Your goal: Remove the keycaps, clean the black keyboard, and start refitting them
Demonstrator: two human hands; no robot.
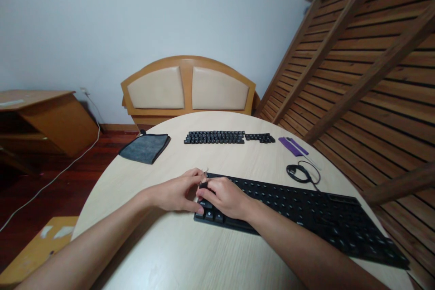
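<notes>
A black keyboard [278, 199] lies slanted on the round table, most of its key places without caps. A few keycaps [209, 215] sit at its near left corner. My right hand [224, 195] is closed, with a black keycap [203, 185] pinched in its fingertips over the keyboard's left end. My left hand [180, 192] is beside it, thumb stretched down onto the corner keys and the other fingers apart from it, near the held keycap. A thin wire-like bit shows above the left fingertips; I cannot make out what it is.
Loose keycaps stand in rows [214, 137], with a smaller group [260, 137] to their right. Purple strips [290, 147] and the coiled cable [299, 173] are on the right. A dark grey cloth [146, 147] lies left on the table [136, 244]. Wooden slats lean at right.
</notes>
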